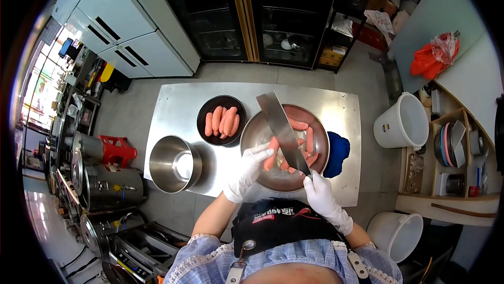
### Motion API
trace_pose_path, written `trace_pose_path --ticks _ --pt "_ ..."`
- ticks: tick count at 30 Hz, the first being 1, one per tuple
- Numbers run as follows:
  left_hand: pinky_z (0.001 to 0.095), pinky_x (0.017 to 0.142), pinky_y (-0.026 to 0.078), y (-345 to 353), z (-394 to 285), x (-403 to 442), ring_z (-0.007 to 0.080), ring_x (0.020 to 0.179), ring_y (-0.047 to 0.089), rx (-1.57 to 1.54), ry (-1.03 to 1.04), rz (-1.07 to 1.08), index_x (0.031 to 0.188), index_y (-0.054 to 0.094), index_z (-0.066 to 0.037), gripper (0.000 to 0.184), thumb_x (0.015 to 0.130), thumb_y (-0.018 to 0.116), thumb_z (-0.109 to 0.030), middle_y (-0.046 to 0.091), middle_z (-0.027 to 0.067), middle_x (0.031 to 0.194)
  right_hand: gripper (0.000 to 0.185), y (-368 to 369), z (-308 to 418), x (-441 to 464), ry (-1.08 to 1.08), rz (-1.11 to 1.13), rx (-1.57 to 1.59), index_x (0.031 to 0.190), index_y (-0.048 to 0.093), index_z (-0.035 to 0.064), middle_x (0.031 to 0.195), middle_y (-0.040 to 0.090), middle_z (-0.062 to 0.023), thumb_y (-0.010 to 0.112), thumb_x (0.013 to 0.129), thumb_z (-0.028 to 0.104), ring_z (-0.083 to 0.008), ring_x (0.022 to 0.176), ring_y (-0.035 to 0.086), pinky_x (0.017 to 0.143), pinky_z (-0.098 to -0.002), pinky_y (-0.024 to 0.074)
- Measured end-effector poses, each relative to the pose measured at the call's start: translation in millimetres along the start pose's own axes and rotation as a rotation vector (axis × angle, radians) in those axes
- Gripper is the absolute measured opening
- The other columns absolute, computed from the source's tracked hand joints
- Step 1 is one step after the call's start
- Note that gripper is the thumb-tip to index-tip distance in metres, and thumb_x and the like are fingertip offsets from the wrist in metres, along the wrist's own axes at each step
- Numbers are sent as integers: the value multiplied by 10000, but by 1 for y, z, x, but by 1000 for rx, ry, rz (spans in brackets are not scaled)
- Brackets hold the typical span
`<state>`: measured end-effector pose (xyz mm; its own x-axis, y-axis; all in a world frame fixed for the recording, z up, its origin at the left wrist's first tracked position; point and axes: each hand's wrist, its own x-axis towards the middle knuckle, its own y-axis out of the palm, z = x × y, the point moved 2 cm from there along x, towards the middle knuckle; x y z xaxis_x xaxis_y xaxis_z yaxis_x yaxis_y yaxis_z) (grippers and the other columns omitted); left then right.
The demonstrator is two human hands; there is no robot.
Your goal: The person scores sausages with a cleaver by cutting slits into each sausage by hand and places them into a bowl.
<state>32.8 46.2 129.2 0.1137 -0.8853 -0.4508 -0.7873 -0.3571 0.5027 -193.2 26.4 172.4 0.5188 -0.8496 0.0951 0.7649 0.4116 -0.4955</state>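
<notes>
My left hand (247,172), in a white glove, grips a pink sausage (272,152) over the wide metal bowl (254,131). My right hand (321,195), also gloved, is closed on the handle of a kitchen knife (281,127). Its broad blade slants up and left across the bowl, just right of the held sausage. More sausages and pieces (309,139) lie in the bowl, partly hidden beneath the blade. Behind it to the left stands a black bowl (200,132) with several whole sausages (229,121). An uncovered steel pot (157,164) is nearer my left arm.
All this stands on a steel table (336,105). A dark blue cloth (337,153) lies against the bowl's right side. White buckets (391,129) and shelves (436,126) are at the right, large steel pots (118,189) at the left. Fridges (126,21) line the back.
</notes>
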Motion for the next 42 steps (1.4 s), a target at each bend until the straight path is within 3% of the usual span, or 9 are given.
trace_pose_path --ticks 4,6,7,9,18,27,37,39,42 --pt "231 818 466 1 -4 -3 120 905 615 16 17 10 1211 620 44 380 875 673 -124 680 74 1035 179 -2 1 1 44 18 28 1040 580 -33 685 563 -135 497 947 95 -243 588 571 563 -344 449" --pt "225 823 465 1 -8 -4 116 903 615 87 0 15 1217 621 35 382 879 674 -133 683 72 1032 169 -5 6 2 118 67 55 1035 567 -35 816 611 -256 517 925 84 -431 773 608 659 -454 473" --pt "225 823 465 2 -9 -5 116 903 615 86 0 14 1217 621 35 382 879 674 -133 683 72 1032 169 -4 4 1 118 69 54 1035 567 -35 816 611 -256 517 925 84 -431 773 608 659 -454 473" --pt "226 835 463 2 -10 -5 113 914 613 96 -20 50 1212 628 29 372 884 670 -141 685 73 1030 187 -2 0 0 45 12 45 1056 591 -31 659 557 -97 496 947 87 -199 564 552 547 -329 442" --pt "274 875 473 8 -9 -3 170 997 613 -215 15 183 1291 546 48 417 959 566 -203 661 100 1108 206 -2 -2 1 68 23 55 1092 611 -5 648 552 -61 496 946 82 -153 540 528 531 -302 435" --pt "269 791 500 5 3 6 171 872 643 -20 111 34 1230 586 55 345 962 523 -153 683 115 990 251 -4 1 1 55 19 46 1152 608 5 635 539 -50 491 940 72 -137 531 509 524 -294 430" --pt "268 838 487 -6 9 17 157 951 624 -105 99 55 1220 598 44 330 964 522 -149 664 103 1090 161 -7 13 0 129 42 103 1029 597 -8 627 530 -42 491 942 76 -127 544 512 523 -296 423" --pt "248 774 505 -4 5 20 107 901 620 -156 132 13 1232 584 33 338 967 515 -165 655 60 1076 153 -9 16 -2 151 57 116 998 559 -38 708 571 -199 518 927 92 -375 639 585 583 -418 454" --pt "259 764 510 -2 -5 14 111 875 617 -184 121 36 1238 582 22 339 975 506 -178 653 47 1040 160 -6 7 -10 119 67 82 991 558 -47 703 569 -212 527 922 94 -386 646 587 579 -426 450"
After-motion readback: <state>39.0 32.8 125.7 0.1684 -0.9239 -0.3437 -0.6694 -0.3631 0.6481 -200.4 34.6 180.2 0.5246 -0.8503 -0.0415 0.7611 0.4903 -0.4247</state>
